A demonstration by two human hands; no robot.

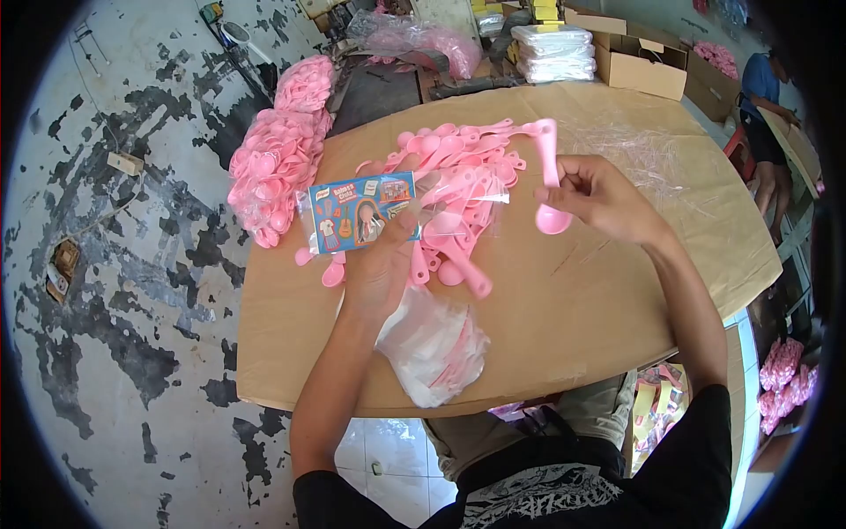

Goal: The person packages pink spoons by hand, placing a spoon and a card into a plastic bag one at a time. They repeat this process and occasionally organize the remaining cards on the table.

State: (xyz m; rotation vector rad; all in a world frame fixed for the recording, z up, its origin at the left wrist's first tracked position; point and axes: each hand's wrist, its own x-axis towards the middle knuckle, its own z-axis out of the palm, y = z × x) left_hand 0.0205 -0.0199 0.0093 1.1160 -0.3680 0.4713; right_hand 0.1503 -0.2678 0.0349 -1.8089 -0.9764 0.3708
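My left hand [381,269] is closed on a blue printed card [361,212] in a clear plastic sleeve, its thumb lying over the card's lower right corner. The open-looking clear end of the sleeve [476,203] stretches to the right. In my right hand [608,196], thumb and fingers pinch a pink plastic spoon [548,163], held upright with a rounded bowl at its lower end. Behind and below the card spreads a loose pile of pink spoons [467,150]. Closer to me lies a stack of clear plastic bags [436,344], partly behind my left forearm.
Brown paper covers the table [564,326]. Bags of pink spoons [282,167] stand at its left edge. Cartons [639,62] and a stack of clear packs [553,53] line the back. Another person [767,115] sits at the far right. Crumpled clear film [634,159] lies back right.
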